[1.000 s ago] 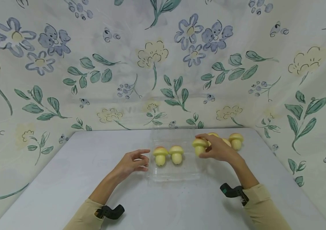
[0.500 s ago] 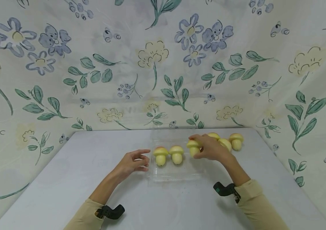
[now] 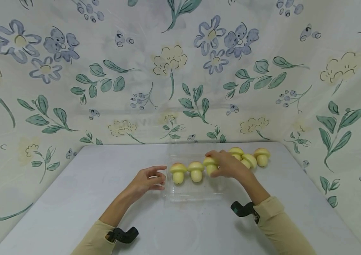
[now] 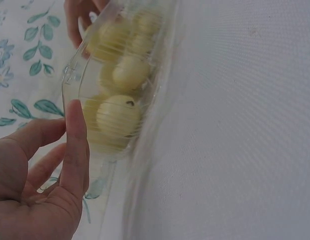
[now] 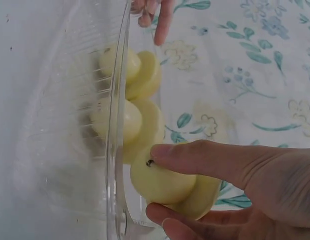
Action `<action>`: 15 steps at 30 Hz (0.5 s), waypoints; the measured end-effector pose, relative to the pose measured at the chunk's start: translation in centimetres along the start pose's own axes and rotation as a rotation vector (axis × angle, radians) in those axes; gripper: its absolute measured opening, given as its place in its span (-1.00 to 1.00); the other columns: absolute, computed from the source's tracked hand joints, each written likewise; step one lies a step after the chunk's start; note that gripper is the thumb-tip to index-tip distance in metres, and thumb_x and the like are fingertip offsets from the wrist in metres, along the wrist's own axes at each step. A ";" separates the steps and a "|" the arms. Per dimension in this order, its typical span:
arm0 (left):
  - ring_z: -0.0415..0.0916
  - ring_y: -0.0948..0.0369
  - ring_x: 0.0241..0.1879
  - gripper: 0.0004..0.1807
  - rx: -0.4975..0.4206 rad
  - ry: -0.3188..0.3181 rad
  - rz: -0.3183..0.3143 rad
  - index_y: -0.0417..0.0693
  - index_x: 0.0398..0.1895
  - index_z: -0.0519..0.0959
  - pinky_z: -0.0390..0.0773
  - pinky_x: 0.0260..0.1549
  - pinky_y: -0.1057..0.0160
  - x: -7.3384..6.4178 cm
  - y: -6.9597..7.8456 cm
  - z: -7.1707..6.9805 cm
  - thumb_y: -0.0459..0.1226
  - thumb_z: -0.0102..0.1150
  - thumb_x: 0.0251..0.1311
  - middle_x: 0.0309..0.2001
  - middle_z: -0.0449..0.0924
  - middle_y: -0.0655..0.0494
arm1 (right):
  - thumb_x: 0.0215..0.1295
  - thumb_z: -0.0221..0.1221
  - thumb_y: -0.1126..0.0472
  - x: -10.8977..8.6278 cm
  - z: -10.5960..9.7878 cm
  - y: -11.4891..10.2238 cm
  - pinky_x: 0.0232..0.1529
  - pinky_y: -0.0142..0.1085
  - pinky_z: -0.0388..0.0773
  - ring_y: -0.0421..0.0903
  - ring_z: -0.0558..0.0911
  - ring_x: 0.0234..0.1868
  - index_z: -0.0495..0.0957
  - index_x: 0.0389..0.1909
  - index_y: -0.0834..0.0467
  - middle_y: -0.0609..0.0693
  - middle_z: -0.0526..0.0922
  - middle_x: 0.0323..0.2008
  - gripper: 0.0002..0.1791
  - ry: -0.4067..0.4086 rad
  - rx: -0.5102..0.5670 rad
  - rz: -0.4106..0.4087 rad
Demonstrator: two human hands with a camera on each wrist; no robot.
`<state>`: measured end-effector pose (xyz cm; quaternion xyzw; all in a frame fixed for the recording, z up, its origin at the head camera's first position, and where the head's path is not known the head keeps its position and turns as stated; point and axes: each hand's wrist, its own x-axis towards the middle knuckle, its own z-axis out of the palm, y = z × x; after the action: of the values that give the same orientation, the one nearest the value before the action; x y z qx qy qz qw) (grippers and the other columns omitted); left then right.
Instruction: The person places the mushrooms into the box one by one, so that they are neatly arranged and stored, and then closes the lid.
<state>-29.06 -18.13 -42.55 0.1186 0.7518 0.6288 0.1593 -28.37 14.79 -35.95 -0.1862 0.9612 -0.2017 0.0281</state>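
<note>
Two yellow toy mushrooms, a left one [image 3: 178, 173] and a middle one [image 3: 196, 172], lie side by side in a clear plastic box [image 3: 196, 197], stems toward me. My right hand [image 3: 230, 165] grips a third toy mushroom [image 3: 210, 166] over the box's right part, close beside the middle one. In the right wrist view the thumb presses on the held mushroom's stem [image 5: 162, 180], with fingers beneath its cap. My left hand [image 3: 146, 180] stays at the box's left side; its fingertips touch the rim [image 4: 69, 75], with fingers loosely bent.
Three more mushrooms rest on the white table [image 3: 81, 198] behind my right hand: one partly hidden [image 3: 236, 151], one tilted [image 3: 249, 160] and one at the far right [image 3: 261, 157]. A floral curtain [image 3: 135, 71] hangs behind the table's back edge.
My right hand has moved left with its mushroom, bringing it over the box beside the middle one. More of the mushrooms behind that hand now show. My left hand keeps its place.
</note>
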 end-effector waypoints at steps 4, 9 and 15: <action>0.58 0.19 -0.20 -0.36 -0.002 0.000 0.001 -0.25 0.41 0.29 0.75 -0.16 0.21 0.0 0.0 0.0 -0.37 0.22 0.27 -0.15 0.52 0.00 | 0.05 0.44 0.15 0.3 0.4 -0.1 0.03 -0.04 0.57 0.06 0.52 0.04 0.39 0.32 0.07 0.13 0.57 0.11 -0.24 0.008 -0.016 0.013; 0.59 0.18 -0.20 -0.37 0.009 0.008 -0.004 -0.23 0.40 0.30 0.75 -0.17 0.21 0.0 0.0 0.1 -0.36 0.23 0.27 -0.14 0.51 -0.01 | 0.04 0.44 0.16 0.6 0.7 -0.3 0.09 0.01 0.53 0.13 0.50 0.11 0.39 0.31 0.10 0.14 0.57 0.14 -0.24 0.021 -0.016 0.040; 0.59 0.18 -0.20 -0.38 0.011 0.012 -0.003 -0.20 0.39 0.32 0.75 -0.16 0.21 0.0 0.1 0.1 -0.35 0.23 0.27 -0.14 0.51 -0.02 | 0.05 0.44 0.16 1.1 1.0 -0.4 0.18 0.05 0.50 0.18 0.46 0.19 0.37 0.32 0.12 0.16 0.54 0.18 -0.23 0.026 0.007 0.079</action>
<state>-29.02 -18.07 -42.47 0.1145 0.7563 0.6252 0.1549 -29.14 13.62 -36.72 -0.1453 0.9674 -0.2062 0.0245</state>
